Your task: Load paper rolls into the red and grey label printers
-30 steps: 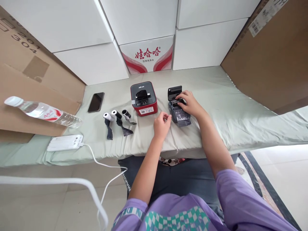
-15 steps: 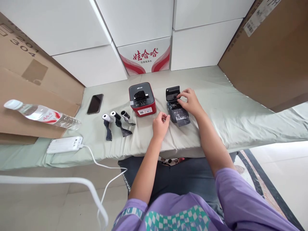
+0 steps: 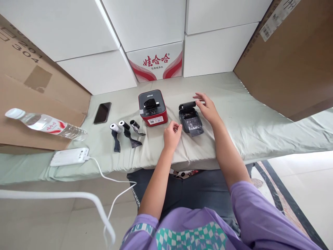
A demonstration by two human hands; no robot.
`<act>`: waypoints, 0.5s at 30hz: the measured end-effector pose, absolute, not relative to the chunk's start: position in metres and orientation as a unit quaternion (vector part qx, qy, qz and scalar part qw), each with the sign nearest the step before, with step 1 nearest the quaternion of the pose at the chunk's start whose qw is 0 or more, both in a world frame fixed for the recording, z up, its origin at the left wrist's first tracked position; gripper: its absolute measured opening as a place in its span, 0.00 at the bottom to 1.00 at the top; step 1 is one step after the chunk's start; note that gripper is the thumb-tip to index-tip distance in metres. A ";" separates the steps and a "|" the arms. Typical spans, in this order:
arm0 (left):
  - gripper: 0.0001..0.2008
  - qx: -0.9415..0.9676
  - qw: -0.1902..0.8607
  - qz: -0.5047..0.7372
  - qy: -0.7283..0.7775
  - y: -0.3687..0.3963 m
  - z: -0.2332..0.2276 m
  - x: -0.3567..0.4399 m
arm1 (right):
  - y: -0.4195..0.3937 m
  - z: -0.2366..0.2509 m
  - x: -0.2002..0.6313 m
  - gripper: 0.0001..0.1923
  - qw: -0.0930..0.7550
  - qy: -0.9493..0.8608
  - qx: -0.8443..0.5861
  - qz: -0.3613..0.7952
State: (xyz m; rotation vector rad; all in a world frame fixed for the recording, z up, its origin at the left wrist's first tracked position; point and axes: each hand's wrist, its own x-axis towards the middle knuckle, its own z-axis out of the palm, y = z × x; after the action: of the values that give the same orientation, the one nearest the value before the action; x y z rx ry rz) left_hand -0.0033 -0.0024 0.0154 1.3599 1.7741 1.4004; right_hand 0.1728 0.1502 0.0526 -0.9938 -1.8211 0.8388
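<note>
A small dark portable printer (image 3: pixel 185 122) lies on the cloth with its lid (image 3: pixel 187 105) partly lowered. A black-and-silver ribbon strip (image 3: pixel 194 125) hangs out over its front. My right hand (image 3: pixel 208 108) is at the lid's right edge, fingers stretched out and apart behind it, the thumb close against it. Just left of the printer rests my left hand (image 3: pixel 172 134), fingers curled in and nothing visible in them. Beyond my left hand stands a red and black boxy device (image 3: pixel 157 119), with a small black object (image 3: pixel 151 103) on top.
Several ribbon rolls (image 3: pixel 116 128) with loose dark tails lie to the left. Farther left are a phone (image 3: pixel 102 113), a white power bank (image 3: pixel 69 157) with a cable, and a water bottle (image 3: pixel 49 125). White boxes (image 3: pixel 156 62) line the back; a cardboard box (image 3: pixel 288 62) stands right.
The printer's lid has swung down from nearly upright to partly lowered. My right hand has shifted from inside the lid to its outer edge, fingers now extended. My left hand has barely moved.
</note>
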 end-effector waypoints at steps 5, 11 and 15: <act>0.10 0.494 0.255 0.515 0.652 -0.001 0.015 -0.003 | 0.147 0.051 0.170 0.23 0.381 -0.755 -0.394 0.361; 0.10 0.500 0.251 0.520 0.645 0.000 0.009 -0.005 | 0.150 0.052 0.180 0.29 0.236 -0.775 -0.406 0.422; 0.09 0.501 0.253 0.516 0.647 -0.001 0.010 -0.005 | 0.150 0.057 0.189 0.35 0.179 -0.767 -0.381 0.484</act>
State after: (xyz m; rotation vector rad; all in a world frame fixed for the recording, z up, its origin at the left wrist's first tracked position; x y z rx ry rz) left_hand -0.0045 -0.0012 0.0099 1.3631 1.7583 1.4027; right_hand 0.1895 0.1504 0.0572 -1.0769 -2.1692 1.3692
